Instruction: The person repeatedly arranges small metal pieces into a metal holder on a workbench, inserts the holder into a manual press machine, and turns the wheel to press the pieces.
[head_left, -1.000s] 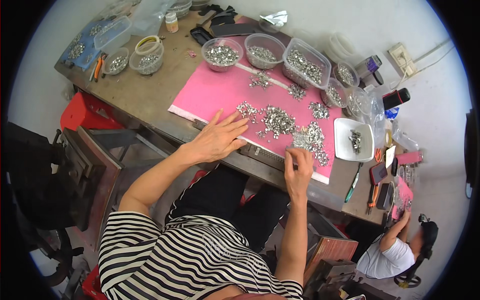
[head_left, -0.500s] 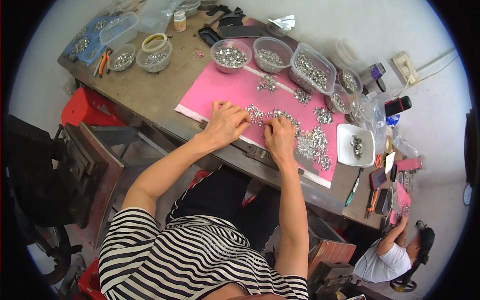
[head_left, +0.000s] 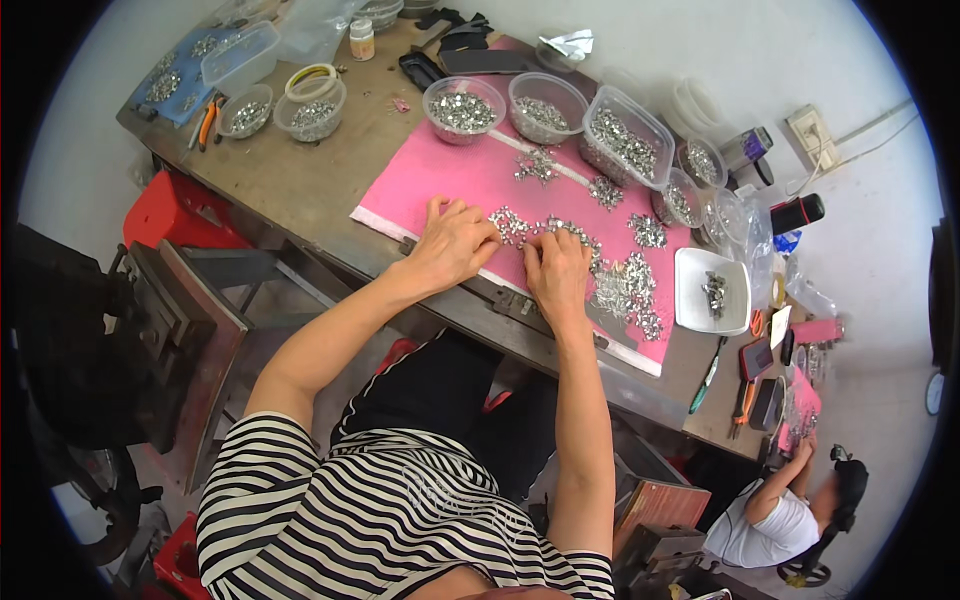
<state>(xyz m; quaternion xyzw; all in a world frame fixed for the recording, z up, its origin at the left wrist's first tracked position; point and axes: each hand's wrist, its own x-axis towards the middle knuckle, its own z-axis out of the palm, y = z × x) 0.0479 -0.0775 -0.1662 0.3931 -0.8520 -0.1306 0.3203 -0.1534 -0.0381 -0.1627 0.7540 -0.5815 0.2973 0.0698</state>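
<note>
My left hand (head_left: 457, 243) rests at the near side of a pink mat (head_left: 420, 180). Its fingers are curled and drawn together, and what they hold, if anything, is too small to see. A few centimetres to the right, my right hand (head_left: 560, 272) is bent the same way, fingertips down on the mat and hidden beneath the knuckles. Between the hands lies a small heap of shiny silver metal pieces (head_left: 510, 226). A larger silver pile (head_left: 628, 288) spreads right of my right hand, with smaller heaps (head_left: 647, 231) beyond it.
Clear plastic tubs (head_left: 463, 138) of silver pieces line the mat's far edge. A white tray (head_left: 684, 318) stands at right, near a green-handled tool (head_left: 708, 378) and orange-handled pliers (head_left: 742, 410). More tubs (head_left: 310, 135) sit at left. A person in white (head_left: 765, 525) works at lower right.
My right hand has shifted very slightly left, its fingers still bent. My left hand stays nearly in place. The person at lower right has moved a little.
</note>
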